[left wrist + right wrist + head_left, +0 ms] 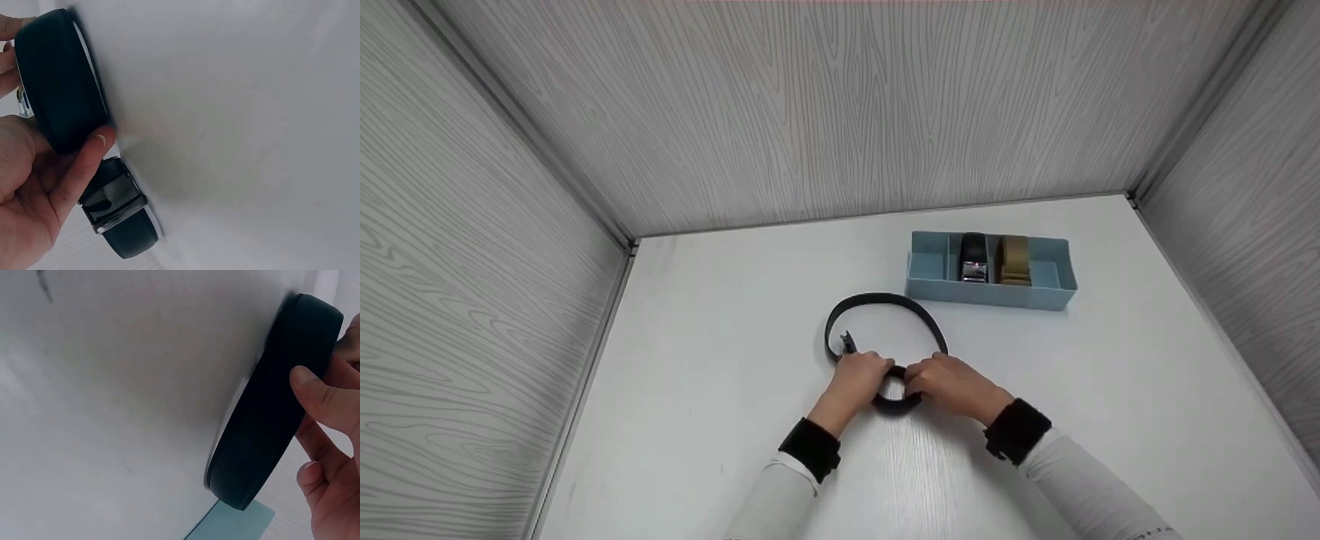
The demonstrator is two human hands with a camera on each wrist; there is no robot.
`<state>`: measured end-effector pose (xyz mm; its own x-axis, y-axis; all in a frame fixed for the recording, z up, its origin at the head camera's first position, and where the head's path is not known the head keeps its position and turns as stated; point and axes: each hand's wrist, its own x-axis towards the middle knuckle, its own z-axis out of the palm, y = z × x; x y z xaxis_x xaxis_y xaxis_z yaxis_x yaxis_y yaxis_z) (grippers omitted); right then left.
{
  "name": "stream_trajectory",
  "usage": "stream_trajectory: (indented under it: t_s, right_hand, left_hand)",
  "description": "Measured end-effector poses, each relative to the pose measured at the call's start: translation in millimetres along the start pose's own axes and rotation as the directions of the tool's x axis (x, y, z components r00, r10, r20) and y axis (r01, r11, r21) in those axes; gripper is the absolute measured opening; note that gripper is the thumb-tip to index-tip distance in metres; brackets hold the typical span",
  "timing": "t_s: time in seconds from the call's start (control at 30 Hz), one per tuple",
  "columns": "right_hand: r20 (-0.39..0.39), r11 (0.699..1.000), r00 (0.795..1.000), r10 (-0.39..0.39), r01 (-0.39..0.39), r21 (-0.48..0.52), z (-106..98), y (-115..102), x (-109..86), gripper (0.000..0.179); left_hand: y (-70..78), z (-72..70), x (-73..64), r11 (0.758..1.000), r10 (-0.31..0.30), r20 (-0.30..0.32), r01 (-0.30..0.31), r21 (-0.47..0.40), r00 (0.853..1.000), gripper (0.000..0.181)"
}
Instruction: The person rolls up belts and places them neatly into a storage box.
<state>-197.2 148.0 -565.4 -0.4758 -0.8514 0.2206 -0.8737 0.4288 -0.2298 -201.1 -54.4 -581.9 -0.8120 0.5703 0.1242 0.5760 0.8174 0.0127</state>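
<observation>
A black belt [877, 298] stands on edge on the white table, its near part wound into a small round coil [894, 407] and the remainder looping out behind. My left hand [858, 380] pinches the coil's left side; the left wrist view has fingertips against the dark band [59, 84]. Past that hand, the metal buckle [115, 202] lies on the belt's end. On the coil's right side my right hand [955, 384] grips the belt, and in the right wrist view its thumb [315, 391] presses the outer face. Some fingertips are hidden behind the band.
Behind and to the right stands a blue divided box [990, 294]. Inside it are a rolled black belt [973, 247] with a shiny buckle and a rolled tan belt [1015, 255], in separate compartments. Grey wood-grain panels [840, 112] enclose the white table [697, 337] at the back and sides.
</observation>
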Motion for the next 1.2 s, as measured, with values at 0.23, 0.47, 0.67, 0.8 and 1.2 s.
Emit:
stream_trajectory:
  t_s: [0.23, 0.47, 0.67, 0.8, 1.2]
  right_hand:
    - [-0.062, 1.000, 0.998, -0.012, 0.013, 0.019, 6.5, -6.5, 2.1, 0.028]
    - [-0.069, 0.996, 0.994, 0.086, -0.086, 0.006, 10.1, -15.3, -1.7, 0.024]
    - [-0.043, 0.993, 0.995, 0.090, -0.093, -0.068, 10.0, -21.8, -0.6, 0.021]
    - [-0.017, 0.991, 0.998, 0.067, -0.069, -0.117, 8.0, -18.8, -2.9, 0.017]
    - [-0.051, 0.987, 0.999, 0.001, -0.009, -0.158, 10.6, -10.9, -1.7, 0.019]
  left_hand:
    - [2.4, -2.8, 1.0, 0.999, -0.036, 0.012, 0.037, -0.026, 0.999, 0.008]
    - [10.6, -10.0, -4.7, 0.961, -0.229, 0.121, 0.244, -0.130, 0.966, 0.011]
    - [15.5, -9.6, -6.6, 0.949, -0.260, 0.143, 0.280, -0.143, 0.955, 0.012]
    - [16.1, -9.4, -3.7, 0.964, -0.232, 0.133, 0.246, -0.098, 0.964, 0.005]
    - [13.0, -4.9, -4.9, 0.975, -0.165, 0.081, 0.175, -0.137, 0.983, 0.008]
